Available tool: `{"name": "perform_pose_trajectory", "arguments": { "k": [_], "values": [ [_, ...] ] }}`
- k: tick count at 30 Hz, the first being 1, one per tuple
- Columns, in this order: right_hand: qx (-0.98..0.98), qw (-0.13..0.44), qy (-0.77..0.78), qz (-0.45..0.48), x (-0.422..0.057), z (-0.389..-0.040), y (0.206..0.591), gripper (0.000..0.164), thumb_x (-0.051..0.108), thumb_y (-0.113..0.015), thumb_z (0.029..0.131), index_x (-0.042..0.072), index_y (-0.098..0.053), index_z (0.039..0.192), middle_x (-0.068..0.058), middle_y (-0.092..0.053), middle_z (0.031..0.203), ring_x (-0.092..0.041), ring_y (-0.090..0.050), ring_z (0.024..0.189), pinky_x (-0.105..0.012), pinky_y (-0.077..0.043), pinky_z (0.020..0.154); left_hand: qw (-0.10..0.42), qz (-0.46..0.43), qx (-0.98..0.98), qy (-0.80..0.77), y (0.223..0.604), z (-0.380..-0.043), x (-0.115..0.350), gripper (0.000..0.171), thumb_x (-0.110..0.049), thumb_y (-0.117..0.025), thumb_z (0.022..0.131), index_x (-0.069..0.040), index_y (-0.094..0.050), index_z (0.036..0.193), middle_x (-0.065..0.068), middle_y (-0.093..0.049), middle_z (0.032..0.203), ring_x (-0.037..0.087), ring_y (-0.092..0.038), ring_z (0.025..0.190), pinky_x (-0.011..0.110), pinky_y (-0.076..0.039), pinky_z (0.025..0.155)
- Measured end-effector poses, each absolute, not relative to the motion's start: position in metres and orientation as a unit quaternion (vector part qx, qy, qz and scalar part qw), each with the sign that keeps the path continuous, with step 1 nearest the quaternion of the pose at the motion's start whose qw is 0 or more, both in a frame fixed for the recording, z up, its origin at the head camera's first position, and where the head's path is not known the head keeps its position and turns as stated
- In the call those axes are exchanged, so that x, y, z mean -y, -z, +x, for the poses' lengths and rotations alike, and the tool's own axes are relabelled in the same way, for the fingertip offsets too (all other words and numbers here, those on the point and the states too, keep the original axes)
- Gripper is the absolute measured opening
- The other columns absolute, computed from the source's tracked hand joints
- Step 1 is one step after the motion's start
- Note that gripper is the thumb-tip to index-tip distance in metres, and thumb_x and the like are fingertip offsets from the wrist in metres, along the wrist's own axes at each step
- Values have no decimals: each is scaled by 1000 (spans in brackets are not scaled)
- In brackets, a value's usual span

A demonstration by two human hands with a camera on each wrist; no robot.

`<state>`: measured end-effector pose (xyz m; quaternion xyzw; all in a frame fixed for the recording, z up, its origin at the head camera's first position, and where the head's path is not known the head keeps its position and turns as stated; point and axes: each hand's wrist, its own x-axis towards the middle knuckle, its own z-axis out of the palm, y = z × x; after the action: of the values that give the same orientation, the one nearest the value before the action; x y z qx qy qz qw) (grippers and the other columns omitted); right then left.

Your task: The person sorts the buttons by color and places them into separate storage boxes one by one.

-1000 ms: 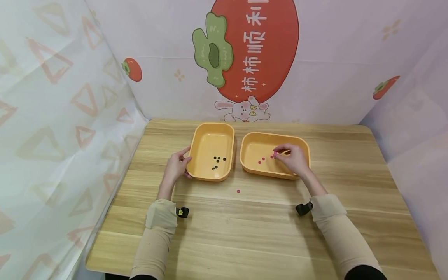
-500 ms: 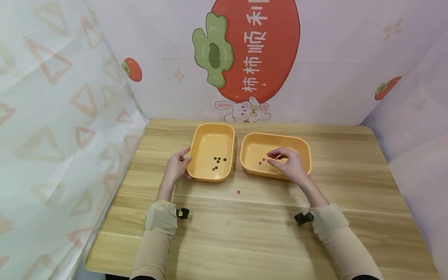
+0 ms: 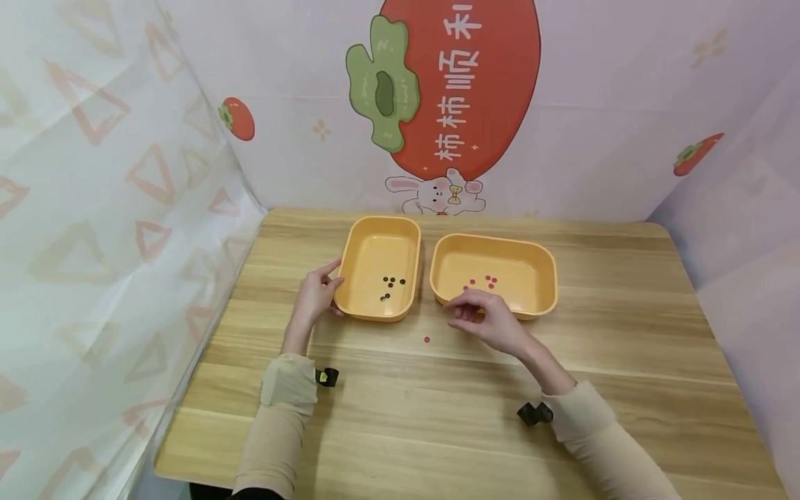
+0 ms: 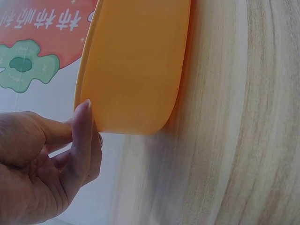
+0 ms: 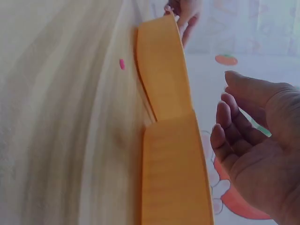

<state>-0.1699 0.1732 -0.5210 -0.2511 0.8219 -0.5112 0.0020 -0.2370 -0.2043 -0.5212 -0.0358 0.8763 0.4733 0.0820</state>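
A yellow-orange plastic tray [image 3: 378,253] stands lengthwise on the left, with several small dark discs [image 3: 391,280] on its floor. My left hand [image 3: 314,297] holds its left rim, thumb and fingers at the edge, as the left wrist view [image 4: 56,159] also has it. Beside it a second matching tray [image 3: 534,281] lies crosswise and contains several small pink discs [image 3: 488,278]. Over the near edge of this second tray hovers my right hand [image 3: 494,325], its fingers loosely bent with nothing between them. One pink disc [image 3: 427,339] lies on the table, just left of and nearer than the right hand.
Both trays rest on a wood-grain table [image 3: 400,430], a narrow gap between them. Behind it hangs a printed cloth backdrop [image 3: 300,160] with a large red fruit picture. A patterned cloth [image 3: 112,278] borders the left side.
My right hand has let go of a pink disc in the right tray and come out toward the near left, over the tray's front edge. My left hand stays on its tray.
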Motion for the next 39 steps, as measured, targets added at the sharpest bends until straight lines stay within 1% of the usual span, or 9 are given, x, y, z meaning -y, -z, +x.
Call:
{"name": "perform_pose_trajectory", "arguments": {
  "k": [2,6,11,14,17,20,26,32,39],
  "values": [
    [-822,18,508,-256,-169,-168,523,23,-2,-88,89,3,-82,111,-7,-73,92,-7,-62,81,-18,-56,67,84,-38,-876,-473,521,-237,204,53,-13,-61,114,-11,-50,166,22,-62,96,12,-64,46,53,-72,58],
    [-823,44,501,-263,-162,-166,530,23,-1,-87,91,0,-81,112,-7,-73,92,-9,-62,82,-20,-55,66,92,-43,-873,-478,520,-236,204,53,-13,-60,114,-12,-50,166,23,-61,97,14,-65,46,53,-72,58],
    [-830,73,484,-268,-154,-166,541,26,2,-88,91,-3,-79,115,-4,-72,90,-2,-59,80,-17,-55,66,96,-44,-870,-482,519,-236,204,53,-13,-60,114,-12,-49,166,25,-61,99,14,-65,46,50,-72,57],
    [-831,85,476,-276,-149,-167,550,27,3,-89,90,-3,-79,115,-6,-72,90,1,-58,79,-17,-55,66,96,-44,-869,-483,520,-237,203,53,-14,-59,115,-13,-49,166,25,-61,99,14,-65,46,47,-72,55],
    [-832,100,469,-280,-144,-168,560,26,4,-88,91,-2,-79,114,-9,-75,93,0,-59,79,-17,-56,66,96,-43,-868,-486,520,-237,204,53,-14,-59,115,-13,-49,167,25,-61,98,14,-66,46,48,-72,55],
    [-837,114,456,-280,-140,-170,568,24,5,-87,92,-2,-79,114,-9,-76,95,-3,-61,81,-16,-56,67,96,-44,-867,-488,520,-237,203,53,-14,-59,115,-13,-49,167,25,-60,98,15,-66,45,50,-72,56],
    [-849,110,435,-278,-133,-173,574,17,4,-85,94,0,-81,110,-6,-72,90,-6,-61,79,-16,-55,66,100,-48,-865,-490,520,-236,203,53,-14,-60,115,-15,-49,167,26,-60,99,17,-66,46,51,-72,57],
    [-859,94,429,-262,-127,-173,577,8,5,-84,95,6,-82,103,-2,-73,89,0,-57,77,-14,-52,65,103,-52,-862,-494,519,-236,203,53,-14,-60,115,-16,-49,167,26,-61,100,17,-67,46,50,-72,57],
    [-861,76,433,-256,-121,-167,580,8,8,-88,92,10,-83,99,0,-73,87,2,-54,73,-14,-49,63,102,-53,-863,-492,520,-236,204,53,-14,-59,115,-14,-49,167,23,-59,99,16,-66,47,50,-72,58]
  ]
}}
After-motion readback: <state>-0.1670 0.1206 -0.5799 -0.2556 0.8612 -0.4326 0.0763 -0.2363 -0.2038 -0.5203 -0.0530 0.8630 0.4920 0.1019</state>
